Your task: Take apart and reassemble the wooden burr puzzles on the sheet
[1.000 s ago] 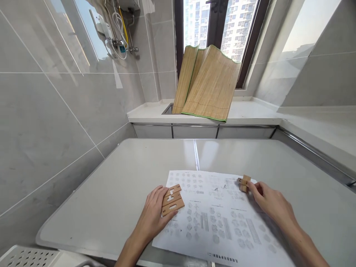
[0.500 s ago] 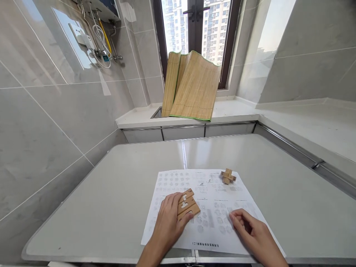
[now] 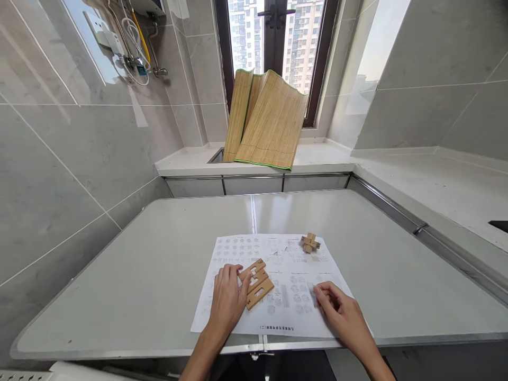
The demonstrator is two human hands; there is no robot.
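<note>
Three flat wooden puzzle pieces point(image 3: 260, 292) with cut-out slots lie side by side, slightly staggered, on a printed instruction sheet point(image 3: 273, 320). My left hand point(image 3: 229, 296) grips the two farther pieces at their left end, fingers at the far edge and thumb across the middle one. The nearest piece sticks out past the thumb, and a black mark shows on its end. On the sheet's right part rests my right hand point(image 3: 337, 307), its fingers curled in toward the thumb with nothing visible in them. An assembled wooden burr puzzle point(image 3: 310, 243) sits at the sheet's far right corner.
The sheet lies on a pale folding table point(image 3: 130, 275) with a seam down its middle. Behind it, a folded bamboo mat point(image 3: 270, 124) leans on a white ledge point(image 3: 182, 165) before the window. Pipes and cables point(image 3: 135, 47) hang on the left wall.
My left thumb has shifted from the nearest piece to the middle one, and the nearest piece now lies uncovered. My right hand stays curled on the sheet. The view has tilted and shifted slightly.
</note>
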